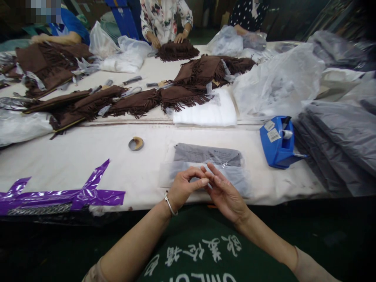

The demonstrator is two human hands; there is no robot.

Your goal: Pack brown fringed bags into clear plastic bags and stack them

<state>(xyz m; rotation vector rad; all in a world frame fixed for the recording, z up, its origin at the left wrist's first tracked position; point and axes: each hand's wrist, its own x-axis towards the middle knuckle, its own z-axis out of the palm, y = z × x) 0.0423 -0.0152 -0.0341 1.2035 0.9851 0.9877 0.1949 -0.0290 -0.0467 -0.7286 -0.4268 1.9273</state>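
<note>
My left hand (182, 188) and my right hand (223, 194) meet fingertip to fingertip just above the table's front edge. The left hand's fingers are curled, with thumb and forefinger pinched. The right hand's fingers are pressed together against that pinch. What sits between the fingertips is too small to make out. Directly beyond the hands a clear plastic bag (205, 162) with a folded grey item inside lies flat on the white table (58, 156). A silver bangle circles my left wrist.
A blue tape dispenser (277, 143) stands to the right, beside a pile of grey packed bags (343, 137). A small tape roll (136, 143) and purple tape strips (73, 194) lie left. Brown fringed pieces (141, 102), white sheets (205, 111) and other people (166, 19) fill the far side.
</note>
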